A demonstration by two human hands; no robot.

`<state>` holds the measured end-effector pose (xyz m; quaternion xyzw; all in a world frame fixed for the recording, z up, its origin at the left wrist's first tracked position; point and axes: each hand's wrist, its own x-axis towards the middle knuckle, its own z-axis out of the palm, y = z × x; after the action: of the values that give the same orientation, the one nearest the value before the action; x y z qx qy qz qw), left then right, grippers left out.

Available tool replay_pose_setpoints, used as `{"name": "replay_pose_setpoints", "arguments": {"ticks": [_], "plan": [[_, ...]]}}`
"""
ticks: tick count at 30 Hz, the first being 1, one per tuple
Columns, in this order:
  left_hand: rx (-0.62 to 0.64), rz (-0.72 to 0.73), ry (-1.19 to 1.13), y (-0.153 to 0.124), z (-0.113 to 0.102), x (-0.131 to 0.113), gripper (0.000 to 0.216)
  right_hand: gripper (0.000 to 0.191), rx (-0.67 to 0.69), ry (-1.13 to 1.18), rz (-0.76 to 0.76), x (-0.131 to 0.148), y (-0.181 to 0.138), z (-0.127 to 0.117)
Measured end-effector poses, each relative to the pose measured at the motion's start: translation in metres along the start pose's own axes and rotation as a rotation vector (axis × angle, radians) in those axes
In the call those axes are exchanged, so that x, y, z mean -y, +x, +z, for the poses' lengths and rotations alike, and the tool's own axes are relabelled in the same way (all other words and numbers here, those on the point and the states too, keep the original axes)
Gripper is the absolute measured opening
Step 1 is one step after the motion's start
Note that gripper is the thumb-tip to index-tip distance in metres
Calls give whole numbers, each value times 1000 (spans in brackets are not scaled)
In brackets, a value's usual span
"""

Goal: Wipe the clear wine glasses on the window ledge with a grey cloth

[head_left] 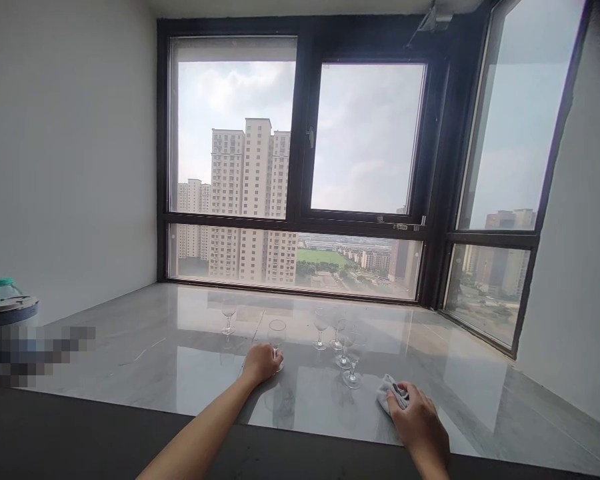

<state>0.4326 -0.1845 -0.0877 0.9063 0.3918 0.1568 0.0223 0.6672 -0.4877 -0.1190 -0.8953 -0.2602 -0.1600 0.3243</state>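
The left hand [261, 363] has its fingers curled around the foot and low stem of a clear stemmed wine glass [277, 333] – gripping it at the base, so the glass rises upright just beyond and to the right of the knuckles, its bowl above the fingertips. Its long axis stands vertical, with the foot on the surface. The right hand [417, 413] lies near the front edge, fingers bent and pressing on a small crumpled pale grey cloth [389, 391] that sticks out from under the fingertips to the left; whether it pinches the cloth or only rests on it cannot be told.

The held glass lies well to the left of the cloth, so the left hand is by far the nearer to it. Between the two hands – slightly farther off – stands a cluster of four more clear wine glasses [345, 347], upright and close together. One more clear glass [229, 313] stands alone, far left of the held one. All rest on a glossy grey marble window ledge [170, 360] below a dark-framed window [303, 167].
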Motion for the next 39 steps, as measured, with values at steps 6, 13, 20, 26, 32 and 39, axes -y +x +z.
{"name": "replay_pose_setpoints", "arguments": {"ticks": [6,13,20,26,32,39], "plan": [[-13,7,2,-1,-1,-1,47,36,5,-3,4,3,-1,-2],[-14,3,5,-1,-1,-1,48,36,6,12,1,2,-1,-1],[-15,10,-7,-2,-3,-2,45,36,19,24,2,0,1,0],[0,-5,0,-3,-7,-4,45,33,11,31,9,2,0,0],[0,-7,4,-2,-3,-2,47,34,11,41,-1,2,-1,-1],[-16,12,-15,0,1,1,44,37,34,29,42,7,-2,-7]]}}
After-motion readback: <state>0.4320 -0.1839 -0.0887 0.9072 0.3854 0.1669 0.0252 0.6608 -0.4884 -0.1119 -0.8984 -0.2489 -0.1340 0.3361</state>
